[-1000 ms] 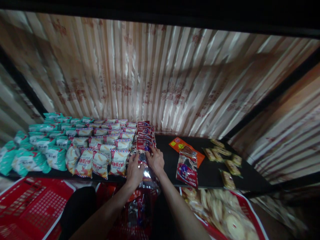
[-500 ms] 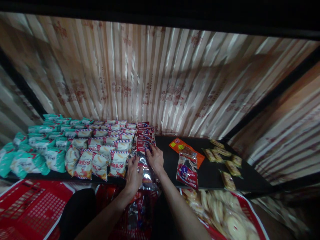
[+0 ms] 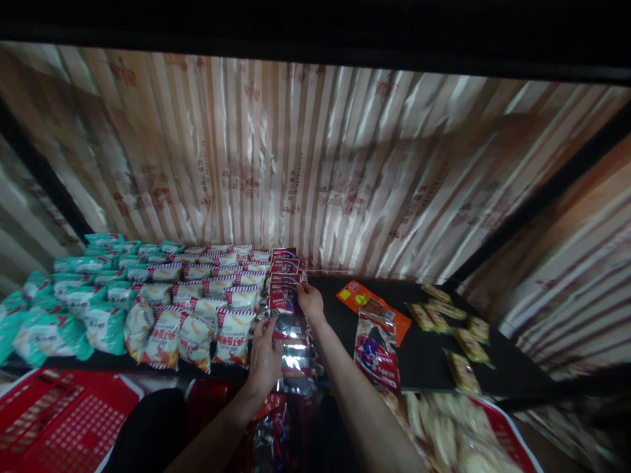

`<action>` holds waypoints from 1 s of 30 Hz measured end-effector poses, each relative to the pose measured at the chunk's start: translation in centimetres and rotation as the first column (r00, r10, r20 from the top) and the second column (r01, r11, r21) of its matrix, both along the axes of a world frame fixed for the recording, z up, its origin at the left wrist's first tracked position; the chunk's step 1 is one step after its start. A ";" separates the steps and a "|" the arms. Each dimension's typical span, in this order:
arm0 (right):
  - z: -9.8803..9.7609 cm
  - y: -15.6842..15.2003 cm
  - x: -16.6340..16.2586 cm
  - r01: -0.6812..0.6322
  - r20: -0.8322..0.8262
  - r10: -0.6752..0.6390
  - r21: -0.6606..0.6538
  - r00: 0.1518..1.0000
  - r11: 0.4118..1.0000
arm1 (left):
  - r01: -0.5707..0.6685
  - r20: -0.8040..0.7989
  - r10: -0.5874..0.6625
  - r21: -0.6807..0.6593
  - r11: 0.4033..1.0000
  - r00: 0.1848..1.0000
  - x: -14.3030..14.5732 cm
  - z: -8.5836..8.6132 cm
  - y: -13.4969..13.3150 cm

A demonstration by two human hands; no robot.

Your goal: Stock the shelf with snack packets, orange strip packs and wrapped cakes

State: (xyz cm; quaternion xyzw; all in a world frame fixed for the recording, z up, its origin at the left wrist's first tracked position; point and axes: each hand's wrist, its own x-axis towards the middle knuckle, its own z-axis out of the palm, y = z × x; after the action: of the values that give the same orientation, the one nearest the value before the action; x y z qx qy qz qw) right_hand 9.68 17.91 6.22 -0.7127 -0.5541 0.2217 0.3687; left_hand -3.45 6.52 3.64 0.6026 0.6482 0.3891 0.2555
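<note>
Right hand farther back — at red packet

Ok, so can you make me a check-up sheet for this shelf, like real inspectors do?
Surface: flat black shelf.
Things at hand: row of overlapping red-and-silver plastic packets.
Clutter: flat orange packet, partly under a loose red packet; small yellow packets scattered at right.
Hands: left hand at the row's left edge, right hand at its right edge; grip unclear.
Cables: nothing seen.
Surroundings: puffy teal-and-white bags; puffy white bags with striped edges; red plastic baskets below; shiny striped sheet behind.
</note>
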 end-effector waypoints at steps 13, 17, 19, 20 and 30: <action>-0.1 0.6 -0.2 -0.021 -0.020 0.023 0.080 1.000 0.997 | -0.008 0.027 0.010 -0.069 0.998 1.000 0.7 0.3 1.1; 0.5 -2.0 -1.3 -0.089 0.280 0.062 0.086 0.958 0.992 | -0.012 0.062 0.016 -0.062 0.998 0.998 0.7 0.2 0.8; 0.8 -3.4 -1.8 -0.150 0.388 0.116 0.060 0.914 0.987 | -0.020 0.076 0.024 -0.042 0.999 0.997 0.6 0.0 0.6; 1.0 -4.0 -2.0 -0.182 0.421 0.147 0.043 0.895 0.982 | -0.022 0.082 0.025 -0.031 0.999 0.996 0.6 -0.2 0.5; 1.2 -5.3 -3.2 -0.311 0.534 0.342 -0.152 0.773 0.938 | -0.009 -0.090 0.016 0.076 0.997 0.996 0.5 -0.8 -1.2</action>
State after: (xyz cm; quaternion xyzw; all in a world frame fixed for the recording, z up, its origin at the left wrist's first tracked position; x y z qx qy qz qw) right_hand 6.47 12.64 7.42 -0.6487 -0.7456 0.0817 0.1289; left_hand -2.95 5.29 2.84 0.6248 0.6476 0.3873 0.2006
